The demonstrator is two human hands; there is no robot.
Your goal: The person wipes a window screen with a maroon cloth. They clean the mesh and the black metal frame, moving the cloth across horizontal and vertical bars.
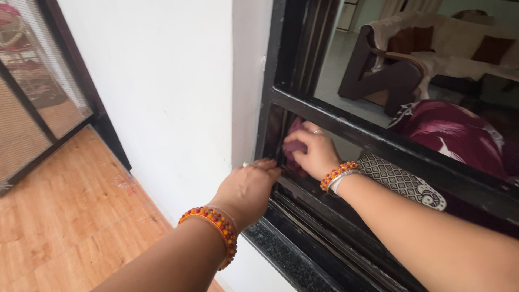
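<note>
A white wall [162,81] fills the left of the scene and meets a black window frame [281,103], its glass [351,65] reflecting a sofa with cushions and the person's own dark red patterned clothing. Below lies an orange wood-patterned floor [70,216], and at far left stands a dark-framed mesh door [32,97].

At the window's lower left corner a person leans in with both arms. The right hand [316,151] is clenched around a small maroon cloth [294,143], pressing it flat against the lower pane just beside the upright of the frame — a grip that seems to put the palm's weight behind the cloth. The left hand [248,186] rests at the frame's edge where wall and window meet, fingers curled onto the black bar; whether it grips the bar or merely braces there cannot be told from this angle, though the placement looks like a steadying hold.

A horizontal black crossbar [378,138] runs just above the right hand, narrowing the opening it works in, and the dark speckled stone sill [286,254] juts out beneath both forearms. Beaded orange-and-red bangles [216,224] circle the left wrist, with a similar band [338,174] on the right — both close to the frame.
</note>
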